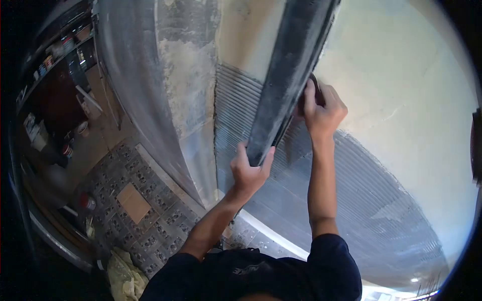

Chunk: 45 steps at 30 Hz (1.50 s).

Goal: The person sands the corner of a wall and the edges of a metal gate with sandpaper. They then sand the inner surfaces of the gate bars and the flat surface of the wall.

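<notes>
A long, flat, dark grey strip-like board (pixel 286 65) slants from the top of the view down toward me, close over the wall. My left hand (pixel 249 170) is closed around its lower end, thumb on one side and fingers on the other. Higher up, my right hand (pixel 325 109) is closed on a dark brown handle-like piece (pixel 302 107) along the board's right edge; the board and fingers partly hide it. Behind both hands, ridged grey adhesive (pixel 364 170) covers part of the pale wall (pixel 396 75).
A grey, patchy wall corner (pixel 188 90) stands at the left. Below lie a patterned tile floor (pixel 165 220), a tan square piece (pixel 133 203), a red container (pixel 88 201) and a pale yellowish sack (pixel 125 276). Cluttered shelves (pixel 55 60) fill the far left.
</notes>
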Tool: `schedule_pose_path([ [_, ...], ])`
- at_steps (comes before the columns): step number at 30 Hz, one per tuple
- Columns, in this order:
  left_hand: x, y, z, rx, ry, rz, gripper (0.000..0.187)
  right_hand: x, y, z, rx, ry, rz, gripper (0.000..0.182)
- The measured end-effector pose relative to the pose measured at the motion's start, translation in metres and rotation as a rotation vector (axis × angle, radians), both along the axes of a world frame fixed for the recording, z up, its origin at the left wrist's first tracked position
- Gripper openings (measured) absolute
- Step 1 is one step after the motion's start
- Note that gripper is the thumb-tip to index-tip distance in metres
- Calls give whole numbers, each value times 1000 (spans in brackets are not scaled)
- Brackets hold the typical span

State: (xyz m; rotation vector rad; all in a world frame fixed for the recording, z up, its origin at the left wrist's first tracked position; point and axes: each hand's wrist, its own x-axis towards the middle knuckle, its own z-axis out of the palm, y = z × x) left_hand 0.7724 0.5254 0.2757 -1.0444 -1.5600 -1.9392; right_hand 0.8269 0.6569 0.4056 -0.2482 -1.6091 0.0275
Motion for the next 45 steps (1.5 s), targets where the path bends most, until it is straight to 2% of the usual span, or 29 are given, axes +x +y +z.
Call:
schedule_pose_path([
  [2,-4,6,-10,46,-9,-38,41,-1,0,-28,-10,-17,-129,10],
  [4,-2,4,-12,33,-18,-13,41,6,-3,-80,39,-87,-151,11],
  [6,-5,7,-14,34,-17,-18,41,21,-22,-123,-56,-37,-192,9],
  [7,-6,8,-16,46,-12,16,41,30,-29,-150,-264,34,-107,6],
  [9,-6,9,-19,42,17,-3,41,45,-56,-180,-464,96,-24,5],
  [11,-6,6,-16,40,12,7,40,74,-75,-232,-635,-100,83,9],
  [13,-7,3,-11,93,13,-126,40,109,-92,-285,-520,-617,-100,15],
  [14,-2,-2,-13,5,-144,-260,42,116,-107,-294,-728,-574,55,18],
  [15,-2,-7,-12,-8,-119,-240,42,117,-125,-296,-937,-518,221,21],
  [17,4,-14,-10,-105,58,22,46,125,-148,-303,-1088,-481,463,22],
  [18,10,-19,-12,-56,150,142,48,128,-150,-308,-1096,-530,477,22],
  [21,26,-42,-57,-54,238,161,53,117,-157,-304,-1118,-629,474,21],
  [23,22,-60,-88,-48,188,114,48,105,-153,-283,-976,-649,554,19],
  [24,14,-74,-106,-211,224,-80,40,99,-150,-272,-977,-674,529,19],
  [25,8,-85,-122,-366,263,-278,34,90,-149,-260,-860,-716,549,17],
  [26,-1,-95,-133,-348,241,-279,34,80,-150,-252,-738,-756,578,15],
  [27,-15,-107,-142,-494,-143,-618,35,68,-152,-248,-730,-780,575,15],
  [28,-26,-118,-149,-618,-538,-945,41,53,-157,-247,-706,-679,628,13],
  [29,-35,-127,-155,-596,-548,-921,41,32,-165,-245,-679,-575,694,12],
  [31,-58,-150,-166,-300,-780,-1160,55,-14,-181,-233,-534,-444,874,10],
  [32,-71,-159,-178,-224,-730,-1172,56,-34,-188,-234,-479,-449,835,10],
  [33,-88,-173,-185,-152,-678,-1168,56,-57,-198,-236,-425,-449,809,10],
  [35,-116,-219,-161,-359,-858,-919,55,-100,-230,-248,-708,-474,707,12],
  [36,-132,-246,-145,-320,-867,-847,55,-125,-243,-259,-700,-458,783,15],
  [38,-169,-298,-113,-606,-880,-753,53,-173,-278,-262,-640,-476,905,21],
  [39,-181,-321,-111,-574,-889,-696,53,-191,-296,-260,-586,-517,949,24],
  [41,-208,-376,-108,-458,-860,-327,50,-255,-337,-270,-321,-560,959,27],
  [43,-222,-397,-104,-463,-865,-192,50,-289,-360,-283,-384,-490,940,32],
  [45,-231,-415,-106,-520,-875,-8,52,-312,-386,-279,-463,-523,1036,35],
])
